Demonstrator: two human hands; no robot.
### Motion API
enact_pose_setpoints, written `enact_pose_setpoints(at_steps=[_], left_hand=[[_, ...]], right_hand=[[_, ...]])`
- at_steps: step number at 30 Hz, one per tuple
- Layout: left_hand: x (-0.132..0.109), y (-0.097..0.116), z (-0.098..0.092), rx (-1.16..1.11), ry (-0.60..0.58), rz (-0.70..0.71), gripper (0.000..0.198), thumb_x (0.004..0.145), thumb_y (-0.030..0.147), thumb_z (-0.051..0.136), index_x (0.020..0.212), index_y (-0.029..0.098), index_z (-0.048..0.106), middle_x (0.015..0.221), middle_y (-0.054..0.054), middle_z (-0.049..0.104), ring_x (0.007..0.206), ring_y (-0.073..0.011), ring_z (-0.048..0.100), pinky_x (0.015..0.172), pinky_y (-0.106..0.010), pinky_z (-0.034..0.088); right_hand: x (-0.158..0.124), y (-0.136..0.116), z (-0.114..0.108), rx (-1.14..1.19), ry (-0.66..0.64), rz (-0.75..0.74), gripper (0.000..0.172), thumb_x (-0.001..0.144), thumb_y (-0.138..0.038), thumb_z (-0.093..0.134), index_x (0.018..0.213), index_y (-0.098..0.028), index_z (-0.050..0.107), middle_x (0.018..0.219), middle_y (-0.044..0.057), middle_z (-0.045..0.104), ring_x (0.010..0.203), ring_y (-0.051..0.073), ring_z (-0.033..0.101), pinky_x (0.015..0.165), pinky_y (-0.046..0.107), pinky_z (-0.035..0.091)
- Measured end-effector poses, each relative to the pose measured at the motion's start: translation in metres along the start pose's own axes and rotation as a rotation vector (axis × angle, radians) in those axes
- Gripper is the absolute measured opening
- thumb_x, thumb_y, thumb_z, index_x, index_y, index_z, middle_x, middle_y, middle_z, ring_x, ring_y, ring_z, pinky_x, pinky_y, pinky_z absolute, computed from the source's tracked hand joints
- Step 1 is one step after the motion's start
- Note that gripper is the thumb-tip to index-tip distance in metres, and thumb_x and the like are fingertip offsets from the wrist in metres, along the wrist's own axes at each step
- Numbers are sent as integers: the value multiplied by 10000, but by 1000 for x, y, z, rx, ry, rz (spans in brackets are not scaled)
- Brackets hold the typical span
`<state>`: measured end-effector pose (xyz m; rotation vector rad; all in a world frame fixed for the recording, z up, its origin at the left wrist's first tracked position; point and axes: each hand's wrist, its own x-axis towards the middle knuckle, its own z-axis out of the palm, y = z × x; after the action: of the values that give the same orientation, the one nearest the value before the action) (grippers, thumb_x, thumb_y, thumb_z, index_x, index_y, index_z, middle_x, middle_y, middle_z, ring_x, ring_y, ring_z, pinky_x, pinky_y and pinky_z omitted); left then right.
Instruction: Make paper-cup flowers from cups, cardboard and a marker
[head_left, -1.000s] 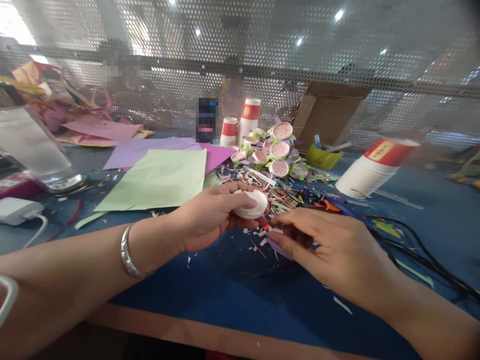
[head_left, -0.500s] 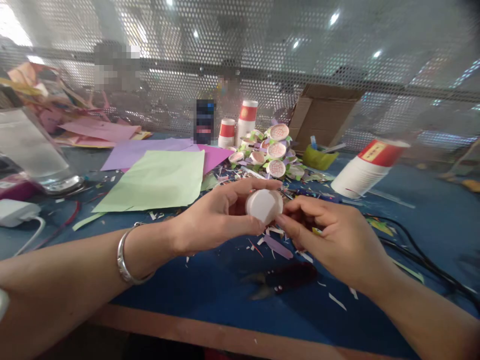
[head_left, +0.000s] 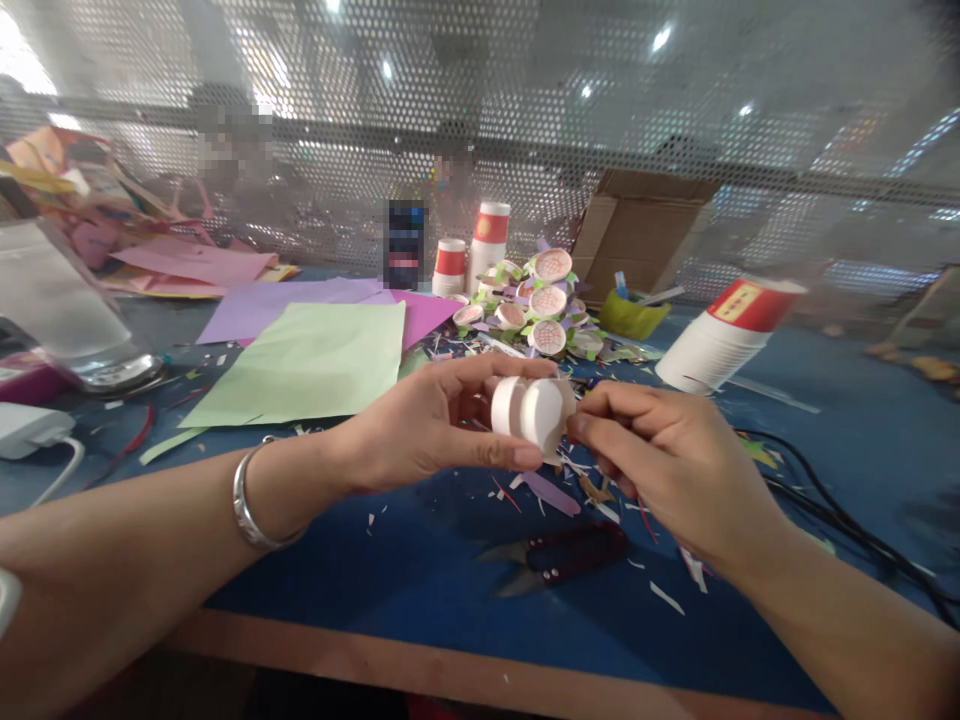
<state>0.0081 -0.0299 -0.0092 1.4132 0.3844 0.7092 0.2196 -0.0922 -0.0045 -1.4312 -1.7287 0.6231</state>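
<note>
White round pieces (head_left: pixel 540 412) are gripped btwn thumb & fingers by the L hand (head_left: pixel 420 430), prob. for steadiness, w/ their R edge pinched by the R hand (head_left: pixel 667 450). Snips (head_left: pixel 581 550) are laid on the table (head_left: pixel 315 580) nearer the wearer, prob. for easy reach. Vs. 0.5 s ago, the pieces have been turned from face-on to more side-on.

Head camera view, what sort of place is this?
Probably a papercraft work table: a green sheet lies on the blue tabletop, paper scraps are scattered near open snips, and small round paper ornaments are heaped farther back.
</note>
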Motion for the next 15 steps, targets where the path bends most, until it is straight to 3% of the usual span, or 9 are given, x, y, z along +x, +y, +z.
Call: enact_pose_setpoints(at_steps=[4,10,15], left_hand=[[2,4,-5,-8,140,8,625,776,109,809,1359,178,595,945,-28,729,840,-137,675,798,-280,576],[3,6,-10,-100,281,-59,593,824,10,662,1392,144,557,942,-44,731,854,-147,704,820,-283,592],[5,4,-9,-154,320,-107,469,863,-13,578,1313,119,576,967,-77,736,864,-159,718,780,-281,613]], right_hand=[[1,0,-2,-113,39,-47,245,864,-259,574,628,-195,581,502,-61,423,443,79,336,404,238,238],[-1,1,7,-204,-246,1,253,887,-336,584,682,-191,616,577,-42,510,533,104,427,494,249,323],[-6,-6,9,-126,-349,-18,365,942,-454,587,691,-191,615,595,-36,510,553,104,437,496,239,336]])
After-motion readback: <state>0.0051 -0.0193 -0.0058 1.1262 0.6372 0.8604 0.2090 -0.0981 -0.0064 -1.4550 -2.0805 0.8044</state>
